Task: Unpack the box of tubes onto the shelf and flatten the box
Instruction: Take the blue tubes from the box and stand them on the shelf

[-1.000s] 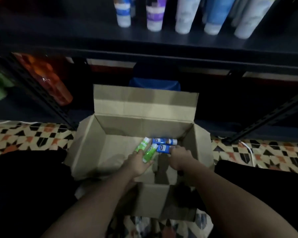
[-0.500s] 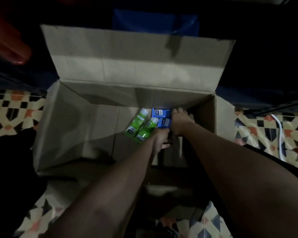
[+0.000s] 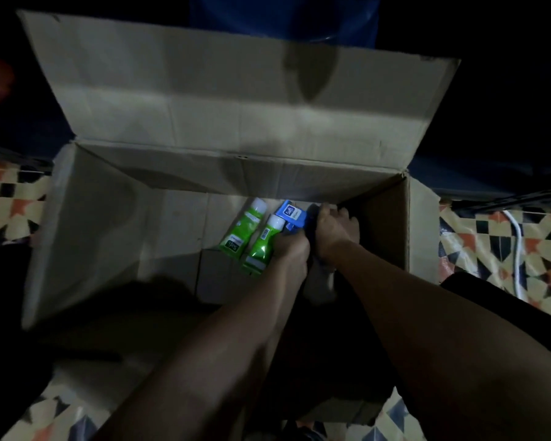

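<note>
Head view, looking steeply down in dim light: the cardboard box (image 3: 115,224) fills most of the frame, standing open on a patterned floor (image 3: 497,243) of orange, black and cream tiles. Its far flap (image 3: 229,90) is folded up and back toward 12 o'clock, with a dark stain near its upper middle; the side walls slope away at 9 and 3 o'clock, and the near edge is lost in shadow at 6 o'clock. A white cable (image 3: 518,249) lies on the tiles at 3 o'clock, well apart from the box.

Both bare forearms reach in from 5 and 6 o'clock and meet close together at the far right part of the box bottom. The left hand (image 3: 291,249) is curled around the lower end of a green tube (image 3: 261,246) with a white cap; how firmly it grips cannot be told, since the fingers are hidden under the hand. A second green tube (image 3: 244,229), also white-capped, lies just beside it at its 10 o'clock, flat on the box bottom and untouched. The right hand (image 3: 333,227) is curled over, knuckles up, closed on a dark object that is too shadowed to identify. Blue tubes (image 3: 291,216) with white label patches sit between the capped end of the held green tube and the right hand, touching the right hand's fingers.
</note>
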